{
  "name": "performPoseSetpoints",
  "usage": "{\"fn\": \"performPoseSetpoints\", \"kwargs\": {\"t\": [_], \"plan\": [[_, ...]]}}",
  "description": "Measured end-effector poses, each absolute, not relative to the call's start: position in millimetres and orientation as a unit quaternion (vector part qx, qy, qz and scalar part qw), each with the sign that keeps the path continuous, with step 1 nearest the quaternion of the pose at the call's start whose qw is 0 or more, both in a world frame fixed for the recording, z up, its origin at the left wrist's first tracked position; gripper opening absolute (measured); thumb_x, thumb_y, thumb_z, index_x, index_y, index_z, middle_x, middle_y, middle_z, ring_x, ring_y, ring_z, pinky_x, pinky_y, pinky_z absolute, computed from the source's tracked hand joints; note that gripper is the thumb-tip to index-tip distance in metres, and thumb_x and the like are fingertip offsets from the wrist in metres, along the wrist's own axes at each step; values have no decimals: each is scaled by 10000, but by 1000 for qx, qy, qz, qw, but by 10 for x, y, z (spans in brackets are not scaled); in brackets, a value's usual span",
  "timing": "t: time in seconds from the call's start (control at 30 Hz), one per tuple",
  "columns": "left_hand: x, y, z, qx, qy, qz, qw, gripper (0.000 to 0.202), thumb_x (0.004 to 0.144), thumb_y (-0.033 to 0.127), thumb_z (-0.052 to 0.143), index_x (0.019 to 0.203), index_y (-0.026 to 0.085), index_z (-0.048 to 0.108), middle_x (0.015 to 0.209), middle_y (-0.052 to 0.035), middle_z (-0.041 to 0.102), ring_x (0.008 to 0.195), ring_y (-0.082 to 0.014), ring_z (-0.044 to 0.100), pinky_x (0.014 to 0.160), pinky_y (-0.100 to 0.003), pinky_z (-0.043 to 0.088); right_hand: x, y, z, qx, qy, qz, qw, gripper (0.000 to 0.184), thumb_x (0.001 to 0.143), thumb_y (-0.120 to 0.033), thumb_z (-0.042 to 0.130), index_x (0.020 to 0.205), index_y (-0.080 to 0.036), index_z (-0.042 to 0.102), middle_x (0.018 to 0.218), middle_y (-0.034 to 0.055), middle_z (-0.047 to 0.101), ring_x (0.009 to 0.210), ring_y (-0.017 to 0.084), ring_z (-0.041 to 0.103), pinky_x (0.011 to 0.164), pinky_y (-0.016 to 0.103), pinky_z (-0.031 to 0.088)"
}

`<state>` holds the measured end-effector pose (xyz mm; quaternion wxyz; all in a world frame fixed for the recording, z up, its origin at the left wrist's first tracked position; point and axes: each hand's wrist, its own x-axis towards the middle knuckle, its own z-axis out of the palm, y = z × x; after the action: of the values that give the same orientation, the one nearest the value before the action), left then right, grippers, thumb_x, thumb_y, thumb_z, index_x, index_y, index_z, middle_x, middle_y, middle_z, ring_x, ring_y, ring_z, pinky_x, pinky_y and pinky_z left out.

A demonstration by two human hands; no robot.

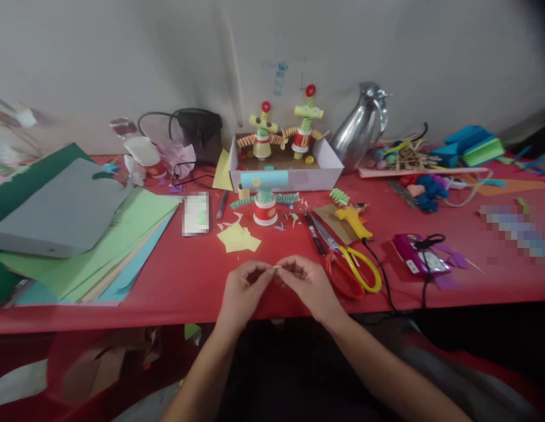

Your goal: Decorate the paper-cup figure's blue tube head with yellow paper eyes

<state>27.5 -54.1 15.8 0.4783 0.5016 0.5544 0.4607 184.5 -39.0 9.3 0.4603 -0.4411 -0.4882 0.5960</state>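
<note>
My left hand point(246, 292) and my right hand point(308, 288) meet fingertip to fingertip above the front of the red table. Between them they pinch a small pale-yellow piece point(276, 268), mostly hidden by the fingers; it looks like paper. Just beyond stands a paper-cup figure point(265, 212) with a light-blue tube head and folded paper arms. A cut yellow paper sheet point(238, 239) lies beyond my left hand. Right of my right hand are scissors with yellow handles point(373, 271), red-handled scissors point(343, 280) and a black pen point(315, 234).
Two similar figures stand in a white box point(285, 180) at the back, beside a metal jug point(357, 132). A yellow glue gun point(355, 223) trails its cord to the table edge near a purple box point(417, 255). Coloured paper sheets point(114, 258) and a grey folder point(65, 208) lie left.
</note>
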Motion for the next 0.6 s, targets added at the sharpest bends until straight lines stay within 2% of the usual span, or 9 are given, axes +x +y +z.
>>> {"fn": "performPoseSetpoints", "kwargs": {"t": [0.2, 0.3, 0.47, 0.6], "plan": [[270, -584, 105, 619, 583, 435, 297, 121, 877, 254, 592, 808, 197, 674, 776, -17, 678, 712, -143, 606, 679, -261, 461, 1839, -414, 78, -484, -610, 468, 417, 96, 829, -279, 637, 839, -193, 679, 757, 23, 716, 697, 172, 683, 671, 275, 529], [279, -603, 67, 656, 575, 422, 245, 130, 889, 201, 545, 794, 197, 634, 778, -20, 649, 721, -146, 597, 672, -260, 450, 1855, -407, 89, -477, -653, 443, 387, 74, 830, -246, 615, 845, -197, 668, 774, 26, 729, 716, 178, 694, 685, 269, 529], [255, -606, -4, 669, 579, 401, 238, 163, 903, 178, 498, 784, 204, 606, 780, -24, 630, 728, -158, 591, 682, -269, 446, 1882, -395, 87, -470, -706, 415, 329, 107, 885, -242, 567, 877, -205, 668, 785, 29, 736, 722, 182, 692, 685, 264, 497], [230, -588, -10, 652, 590, 395, 264, 165, 907, 220, 507, 769, 214, 598, 770, -25, 624, 721, -169, 592, 666, -272, 438, 1868, -388, 86, -458, -739, 386, 310, 225, 941, -288, 508, 760, -211, 616, 667, -6, 639, 600, 153, 576, 564, 248, 383]]}}
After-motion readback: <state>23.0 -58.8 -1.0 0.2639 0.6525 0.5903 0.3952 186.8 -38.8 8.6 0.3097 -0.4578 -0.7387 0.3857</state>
